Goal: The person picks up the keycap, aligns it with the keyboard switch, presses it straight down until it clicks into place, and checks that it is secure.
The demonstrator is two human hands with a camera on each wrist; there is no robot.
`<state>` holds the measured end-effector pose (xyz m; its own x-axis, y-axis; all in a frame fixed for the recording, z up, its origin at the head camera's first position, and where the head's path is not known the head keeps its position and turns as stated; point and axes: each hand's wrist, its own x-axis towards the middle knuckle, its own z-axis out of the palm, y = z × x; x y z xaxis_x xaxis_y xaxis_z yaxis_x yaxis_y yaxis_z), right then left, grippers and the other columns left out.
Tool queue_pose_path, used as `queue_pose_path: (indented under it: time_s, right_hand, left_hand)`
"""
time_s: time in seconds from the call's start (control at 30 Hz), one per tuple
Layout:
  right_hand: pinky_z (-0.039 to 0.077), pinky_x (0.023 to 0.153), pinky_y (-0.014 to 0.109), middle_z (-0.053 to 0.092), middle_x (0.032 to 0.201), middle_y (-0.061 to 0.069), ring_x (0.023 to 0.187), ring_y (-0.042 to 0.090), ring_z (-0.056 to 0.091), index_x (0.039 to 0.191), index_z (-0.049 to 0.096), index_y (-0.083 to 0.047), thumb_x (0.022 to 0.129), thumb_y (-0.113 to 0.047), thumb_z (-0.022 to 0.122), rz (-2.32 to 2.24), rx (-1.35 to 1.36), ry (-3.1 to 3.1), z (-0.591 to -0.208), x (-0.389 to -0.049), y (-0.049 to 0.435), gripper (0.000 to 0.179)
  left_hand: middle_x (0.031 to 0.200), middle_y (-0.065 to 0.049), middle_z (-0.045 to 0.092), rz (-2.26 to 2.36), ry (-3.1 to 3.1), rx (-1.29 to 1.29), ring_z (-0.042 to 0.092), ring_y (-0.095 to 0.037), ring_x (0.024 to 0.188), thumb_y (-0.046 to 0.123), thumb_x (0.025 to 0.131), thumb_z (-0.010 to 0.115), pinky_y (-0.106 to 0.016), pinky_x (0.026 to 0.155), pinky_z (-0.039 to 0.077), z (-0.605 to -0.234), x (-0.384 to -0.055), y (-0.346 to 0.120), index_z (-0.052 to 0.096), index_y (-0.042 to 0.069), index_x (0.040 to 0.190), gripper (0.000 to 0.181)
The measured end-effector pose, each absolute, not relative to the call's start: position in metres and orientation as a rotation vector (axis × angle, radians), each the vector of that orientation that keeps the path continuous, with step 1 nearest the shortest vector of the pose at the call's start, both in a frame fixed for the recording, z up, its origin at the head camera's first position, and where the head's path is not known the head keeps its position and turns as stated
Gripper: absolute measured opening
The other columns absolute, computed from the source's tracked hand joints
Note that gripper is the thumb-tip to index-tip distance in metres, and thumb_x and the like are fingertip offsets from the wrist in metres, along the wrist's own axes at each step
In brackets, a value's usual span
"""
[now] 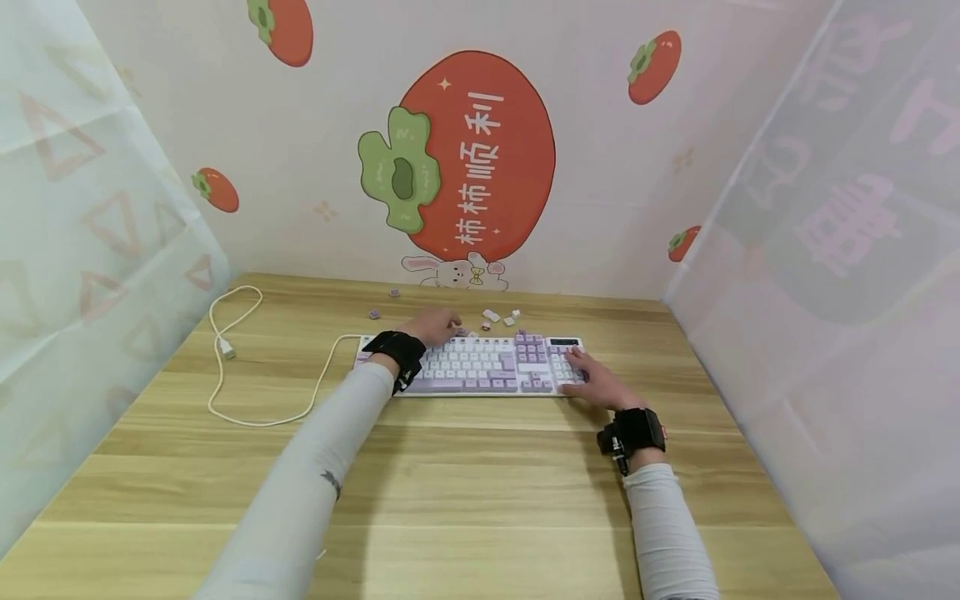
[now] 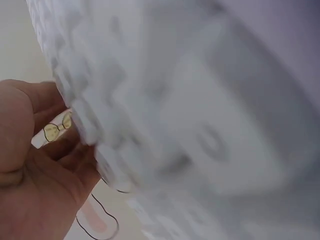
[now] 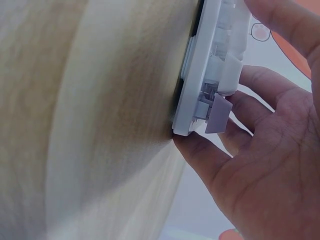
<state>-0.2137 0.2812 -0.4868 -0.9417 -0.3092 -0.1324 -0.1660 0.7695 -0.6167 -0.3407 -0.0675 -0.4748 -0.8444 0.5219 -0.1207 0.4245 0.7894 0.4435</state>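
While the right hand (image 1: 602,386) holds the keyboard (image 1: 469,364) by its right end, left hand (image 1: 431,326) at the far edge, grip unclear.

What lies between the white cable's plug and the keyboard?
Wooden tabletop, with a stretch of the white cable crossing it near the keyboard; the head view shows this.

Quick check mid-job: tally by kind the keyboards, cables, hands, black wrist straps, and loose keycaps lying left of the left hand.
Keyboard: 1
Cable: 1
Hands, left hand and right hand: 2
Wrist straps: 2
Loose keycaps: 2
Total: 8
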Motion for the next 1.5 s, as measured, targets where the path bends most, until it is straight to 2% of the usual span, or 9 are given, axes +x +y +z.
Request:
queue_pose_path:
  time_s: [0.1,0.23,0.4,0.63,0.7,0.87,1.03,1.23,1.5]
  right_hand:
    - [0.016,0.121,0.062,0.011,0.167,0.026,0.152,0.049,0.008,0.159,0.026,0.001,0.097,-0.029,0.068,-0.918,-0.373,2.741,-0.487,-0.215,0.280,0.080]
    - [0.016,0.121,0.062,0.012,0.167,0.025,0.153,0.048,0.009,0.159,0.027,0.000,0.097,-0.029,0.069,-0.912,-0.366,2.745,-0.487,-0.216,0.279,0.080]
    - [0.016,0.121,0.062,0.013,0.167,0.026,0.152,0.049,0.010,0.158,0.028,0.000,0.096,-0.029,0.070,-0.913,-0.365,2.744,-0.486,-0.216,0.279,0.080]
    - [0.015,0.121,0.062,0.012,0.167,0.026,0.153,0.049,0.008,0.158,0.027,0.000,0.097,-0.028,0.069,-0.924,-0.365,2.736,-0.485,-0.215,0.278,0.080]
    - [0.015,0.121,0.062,0.011,0.166,0.027,0.152,0.049,0.008,0.158,0.027,0.001,0.097,-0.027,0.069,-0.925,-0.371,2.736,-0.485,-0.215,0.278,0.080]
    - [0.016,0.121,0.063,0.010,0.167,0.027,0.152,0.050,0.008,0.159,0.026,0.001,0.097,-0.029,0.069,-0.914,-0.367,2.736,-0.487,-0.216,0.279,0.081]
    - [0.016,0.121,0.063,0.011,0.167,0.026,0.152,0.050,0.009,0.159,0.027,0.000,0.097,-0.030,0.069,-0.912,-0.359,2.732,-0.489,-0.216,0.279,0.081]
    - [0.015,0.121,0.063,0.010,0.167,0.026,0.153,0.049,0.007,0.159,0.025,0.000,0.097,-0.027,0.069,-0.948,-0.365,2.715,-0.488,-0.214,0.279,0.081]
    - [0.015,0.121,0.063,0.011,0.166,0.027,0.152,0.050,0.008,0.158,0.025,0.002,0.097,-0.026,0.068,-0.923,-0.374,2.736,-0.485,-0.214,0.280,0.080]
  left_hand:
    - [0.130,-0.017,0.064,0.576,2.715,0.807,0.057,-0.032,0.122,0.006,0.106,0.044,-0.045,0.107,0.045,-0.474,-0.340,-0.063,0.066,0.000,0.128,0.031]
    - [0.115,-0.012,0.067,0.600,2.709,0.832,0.057,-0.026,0.102,0.003,0.104,0.048,-0.041,0.097,0.048,-0.475,-0.341,-0.059,0.073,0.003,0.113,0.027]
    - [0.112,-0.013,0.068,0.608,2.735,0.791,0.059,-0.025,0.098,0.003,0.100,0.053,-0.040,0.093,0.051,-0.474,-0.341,-0.060,0.074,0.002,0.114,0.025]
    - [0.094,-0.010,0.066,0.647,2.749,0.745,0.057,-0.024,0.086,0.008,0.100,0.059,-0.036,0.081,0.048,-0.474,-0.342,-0.062,0.076,0.003,0.100,0.018]
    - [0.093,-0.010,0.067,0.691,2.768,0.759,0.058,-0.023,0.086,0.006,0.099,0.061,-0.036,0.082,0.050,-0.475,-0.343,-0.063,0.076,0.001,0.099,0.016]
    - [0.107,-0.016,0.071,0.823,2.809,0.810,0.063,-0.028,0.097,-0.003,0.094,0.065,-0.043,0.092,0.054,-0.475,-0.345,-0.064,0.075,-0.004,0.107,0.017]
    - [0.119,-0.022,0.070,0.990,2.793,0.876,0.063,-0.030,0.099,-0.009,0.090,0.064,-0.044,0.090,0.055,-0.476,-0.343,-0.067,0.071,-0.007,0.120,0.030]
    - [0.117,-0.025,0.070,1.278,2.773,0.979,0.066,-0.031,0.100,-0.008,0.096,0.059,-0.041,0.088,0.057,-0.474,-0.341,-0.072,0.069,-0.006,0.124,0.031]
    - [0.113,-0.022,0.065,1.518,2.747,1.013,0.066,-0.033,0.101,-0.009,0.094,0.064,-0.039,0.085,0.060,-0.470,-0.337,-0.077,0.071,-0.006,0.119,0.027]
